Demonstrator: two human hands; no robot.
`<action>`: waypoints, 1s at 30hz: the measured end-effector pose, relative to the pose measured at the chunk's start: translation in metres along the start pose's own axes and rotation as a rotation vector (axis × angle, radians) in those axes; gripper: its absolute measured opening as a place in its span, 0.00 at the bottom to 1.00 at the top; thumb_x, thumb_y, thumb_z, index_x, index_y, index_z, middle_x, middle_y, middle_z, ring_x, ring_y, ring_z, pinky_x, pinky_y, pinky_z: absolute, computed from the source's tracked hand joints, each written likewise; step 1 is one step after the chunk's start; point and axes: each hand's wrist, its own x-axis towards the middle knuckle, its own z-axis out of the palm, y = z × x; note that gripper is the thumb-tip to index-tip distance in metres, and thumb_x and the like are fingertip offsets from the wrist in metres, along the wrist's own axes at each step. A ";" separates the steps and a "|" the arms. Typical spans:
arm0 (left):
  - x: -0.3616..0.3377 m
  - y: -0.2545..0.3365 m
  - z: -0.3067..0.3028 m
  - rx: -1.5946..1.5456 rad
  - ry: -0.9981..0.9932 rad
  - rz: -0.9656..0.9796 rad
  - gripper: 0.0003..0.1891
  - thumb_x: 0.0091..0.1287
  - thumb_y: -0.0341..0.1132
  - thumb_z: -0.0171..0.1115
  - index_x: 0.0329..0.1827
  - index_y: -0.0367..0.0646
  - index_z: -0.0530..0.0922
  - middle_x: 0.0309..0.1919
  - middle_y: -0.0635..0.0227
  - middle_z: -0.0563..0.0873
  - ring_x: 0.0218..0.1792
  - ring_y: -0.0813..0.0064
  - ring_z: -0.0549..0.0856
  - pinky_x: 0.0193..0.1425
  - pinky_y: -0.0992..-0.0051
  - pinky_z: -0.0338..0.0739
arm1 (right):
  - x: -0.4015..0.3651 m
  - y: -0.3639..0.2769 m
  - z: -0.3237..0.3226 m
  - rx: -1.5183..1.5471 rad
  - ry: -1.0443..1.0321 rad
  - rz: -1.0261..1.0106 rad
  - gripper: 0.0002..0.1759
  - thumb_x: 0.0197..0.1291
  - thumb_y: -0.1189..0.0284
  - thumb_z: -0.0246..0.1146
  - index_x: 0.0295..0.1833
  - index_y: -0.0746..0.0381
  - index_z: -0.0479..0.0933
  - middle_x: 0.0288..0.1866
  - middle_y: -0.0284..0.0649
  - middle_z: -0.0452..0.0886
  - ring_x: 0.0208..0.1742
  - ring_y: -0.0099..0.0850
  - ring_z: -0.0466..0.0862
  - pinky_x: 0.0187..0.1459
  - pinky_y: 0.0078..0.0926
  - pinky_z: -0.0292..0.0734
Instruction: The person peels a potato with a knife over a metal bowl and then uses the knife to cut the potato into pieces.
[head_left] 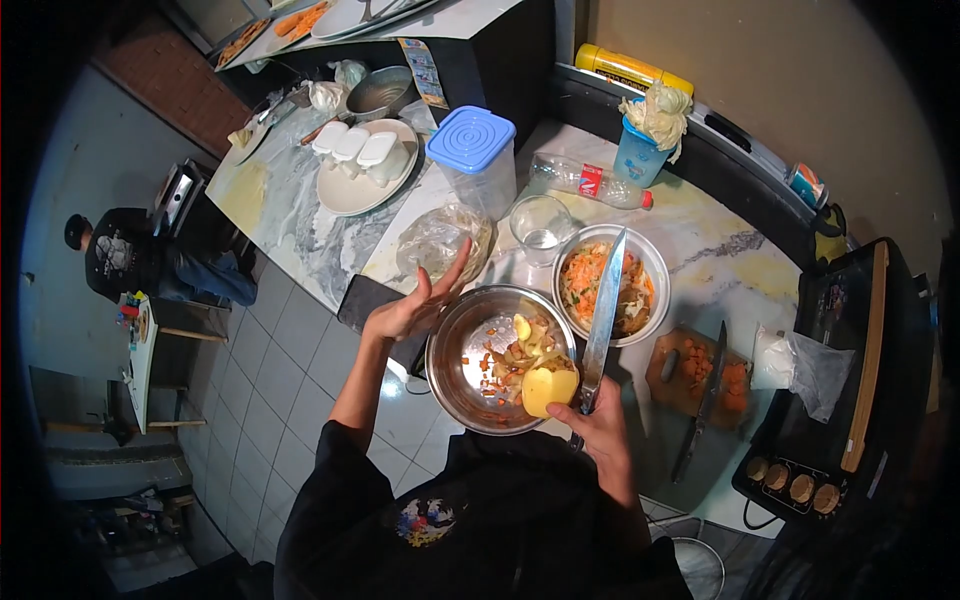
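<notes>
My right hand (603, 425) is closed around the handle of a large kitchen knife (605, 310), its blade pointing away from me. The thumb of that hand also presses a peeled yellow potato (549, 388) at the rim of a steel bowl (455, 350). Peelings (520, 352) and small orange bits lie inside the bowl. My left hand (420, 300) is raised at the bowl's far left side, fingers spread and holding nothing. Close behind it sits a clear plastic bag (440, 240).
A bowl of shredded vegetables (610, 285), a glass jar (541, 228) and a blue-lidded container (472, 150) stand beyond. On the right, a second knife (705, 400) lies across a board (670, 390) with diced carrot, near a black oven (830, 400). Another person (130, 255) is far left.
</notes>
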 end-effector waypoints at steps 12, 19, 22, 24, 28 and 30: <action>0.004 0.002 -0.004 -0.042 0.025 -0.092 0.54 0.51 0.85 0.19 0.79 0.65 0.32 0.79 0.63 0.29 0.77 0.45 0.35 0.77 0.45 0.33 | 0.002 0.002 0.000 0.001 0.000 -0.025 0.28 0.47 0.70 0.79 0.51 0.69 0.77 0.44 0.39 0.84 0.46 0.25 0.83 0.49 0.25 0.77; -0.006 0.029 0.002 -0.099 0.286 -0.049 0.55 0.49 0.86 0.20 0.80 0.70 0.37 0.79 0.56 0.35 0.77 0.40 0.38 0.71 0.30 0.34 | 0.002 0.005 -0.002 -0.028 -0.001 -0.028 0.28 0.46 0.71 0.79 0.51 0.68 0.77 0.45 0.39 0.85 0.46 0.25 0.83 0.50 0.25 0.77; -0.011 0.039 0.013 -0.175 0.368 0.038 0.55 0.51 0.85 0.22 0.80 0.66 0.40 0.79 0.52 0.41 0.77 0.40 0.45 0.71 0.31 0.38 | 0.002 0.004 -0.001 -0.033 0.002 -0.005 0.28 0.46 0.71 0.79 0.52 0.68 0.77 0.45 0.39 0.85 0.46 0.25 0.83 0.50 0.25 0.77; -0.014 0.038 0.020 -0.358 0.319 0.150 0.54 0.54 0.84 0.24 0.81 0.62 0.41 0.78 0.51 0.48 0.76 0.46 0.53 0.73 0.37 0.45 | 0.001 0.003 0.000 -0.026 0.005 0.013 0.28 0.46 0.71 0.79 0.52 0.68 0.77 0.45 0.39 0.85 0.46 0.25 0.83 0.50 0.26 0.77; -0.014 0.044 0.050 -0.464 0.376 0.198 0.48 0.65 0.76 0.32 0.79 0.49 0.49 0.71 0.48 0.63 0.70 0.52 0.66 0.70 0.49 0.65 | 0.003 -0.003 0.005 -0.010 0.016 0.015 0.29 0.46 0.71 0.79 0.52 0.68 0.77 0.45 0.39 0.85 0.46 0.25 0.83 0.49 0.25 0.77; -0.014 0.032 0.061 -0.412 0.378 0.224 0.40 0.71 0.63 0.45 0.77 0.44 0.53 0.66 0.48 0.70 0.67 0.54 0.72 0.68 0.50 0.69 | 0.001 -0.004 0.006 0.002 0.028 0.014 0.29 0.46 0.71 0.79 0.53 0.68 0.77 0.45 0.39 0.85 0.46 0.24 0.83 0.49 0.24 0.77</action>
